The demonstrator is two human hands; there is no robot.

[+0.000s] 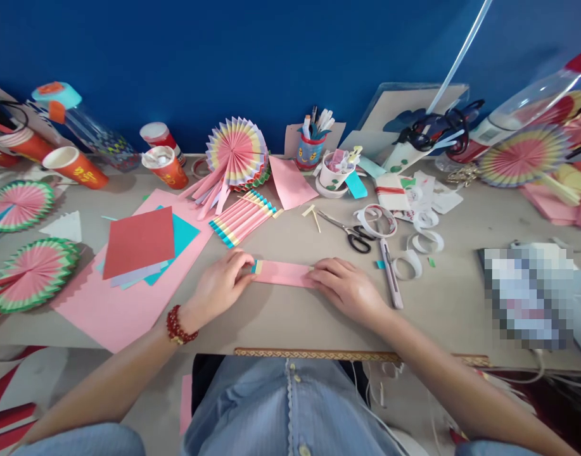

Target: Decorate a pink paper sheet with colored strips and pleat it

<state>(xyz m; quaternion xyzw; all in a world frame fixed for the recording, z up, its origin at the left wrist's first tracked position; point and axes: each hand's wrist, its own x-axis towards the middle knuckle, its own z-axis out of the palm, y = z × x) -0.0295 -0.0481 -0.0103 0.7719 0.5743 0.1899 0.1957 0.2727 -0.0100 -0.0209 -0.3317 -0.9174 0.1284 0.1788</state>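
Note:
A narrow pink paper strip (286, 273) lies crosswise before me, with a yellow and blue band at its left end. My left hand (226, 278) pinches that banded end between thumb and fingers. At the other end, my right hand (344, 286) has its fingers bent together over the strip's edge; its thumb is mostly hidden. Just beyond the strip sits a pleated paper piece (242, 218) in pink, yellow and blue. Black-handled scissors (354, 235) and a pale purple utility knife (389, 272) rest to the right of my right hand.
Coloured paper squares (140, 240) lie on a large pink sheet (123, 323) at left. Folded paper fans (236, 149) stand at the back. Several cups (164, 168), a pen holder (310, 149) and bottles line the wall. Tape rolls (376, 220) and a pixelated device (528, 297) are at right.

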